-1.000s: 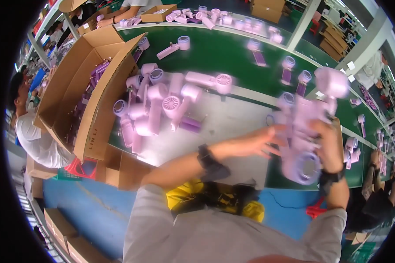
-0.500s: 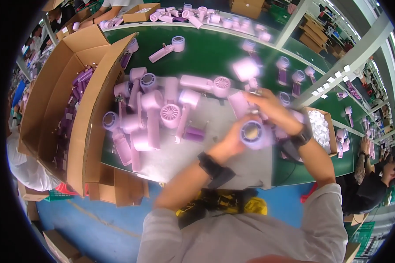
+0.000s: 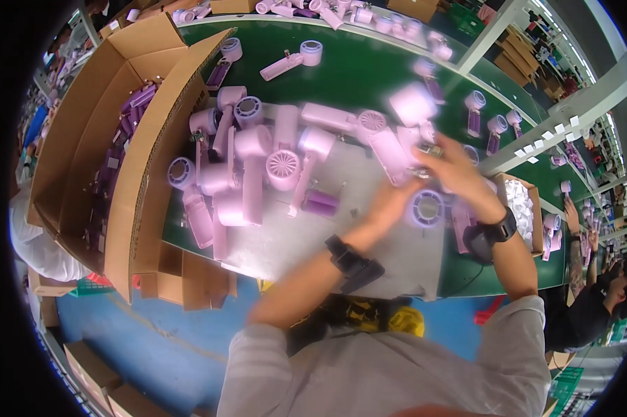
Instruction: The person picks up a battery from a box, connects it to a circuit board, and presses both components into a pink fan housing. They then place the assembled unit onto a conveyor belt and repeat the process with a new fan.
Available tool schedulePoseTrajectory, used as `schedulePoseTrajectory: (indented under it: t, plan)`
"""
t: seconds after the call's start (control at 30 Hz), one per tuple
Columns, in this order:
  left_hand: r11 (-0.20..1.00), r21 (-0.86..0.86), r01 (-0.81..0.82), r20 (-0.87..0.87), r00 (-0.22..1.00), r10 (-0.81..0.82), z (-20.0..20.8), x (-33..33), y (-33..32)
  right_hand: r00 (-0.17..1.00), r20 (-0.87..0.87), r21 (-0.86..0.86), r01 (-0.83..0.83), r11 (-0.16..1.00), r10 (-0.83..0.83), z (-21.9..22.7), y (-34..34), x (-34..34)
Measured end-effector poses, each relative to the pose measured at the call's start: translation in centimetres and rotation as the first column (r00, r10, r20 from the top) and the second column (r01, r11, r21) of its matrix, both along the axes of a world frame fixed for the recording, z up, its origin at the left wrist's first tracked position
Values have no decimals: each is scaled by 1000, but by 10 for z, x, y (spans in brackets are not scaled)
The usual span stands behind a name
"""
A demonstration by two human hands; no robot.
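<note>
Both hands work over the right part of the grey mat on the table [image 3: 327,236]. The left hand [image 3: 390,205] is partly curled beside a pale pink hair dryer body [image 3: 425,207], whose round grille end faces the camera; motion blur hides whether the fingers actually grip it. The right hand [image 3: 459,174] is half closed above it, fingertips touching a blurred pink part [image 3: 393,154]; how firm that hold is I cannot tell.

Risks, as judged: the dryer body sits between two moving hands with no clear firm hold, so it could slip and drop onto the mat. The heap of dryers [image 3: 258,167] lies just beside the left forearm; a sweep of that arm could knock pieces off the table's near edge.

Containers: a large open cardboard box [image 3: 84,160] at left holds darker purple parts stacked along its bottom. A small open carton [image 3: 522,208] at right holds white pieces, too small to identify.
</note>
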State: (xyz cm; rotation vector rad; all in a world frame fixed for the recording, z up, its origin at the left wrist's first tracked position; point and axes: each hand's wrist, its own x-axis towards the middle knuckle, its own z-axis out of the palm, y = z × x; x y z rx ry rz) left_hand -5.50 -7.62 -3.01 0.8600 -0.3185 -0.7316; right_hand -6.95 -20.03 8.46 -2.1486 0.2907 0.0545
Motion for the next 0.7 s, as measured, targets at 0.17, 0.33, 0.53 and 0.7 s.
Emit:
schedulePoseTrajectory:
  t: [0.17,0.33,0.53,0.7]
  plan:
    - [999,43,-15,160,987,8,6,-1,2,992,105,-26,-63,998,66,-14,10,-3]
    - [992,69,105,202,972,-117,8,4,8,974,-55,224,-205,953,222,5,12,-7]
    - [1000,7,16,245,969,-17,13,-3,10,942,-206,262,-207,943,264,1,0,-9]
    - [998,-9,-69,342,937,68,17,9,20,969,-194,357,-78,931,155,6,15,0]
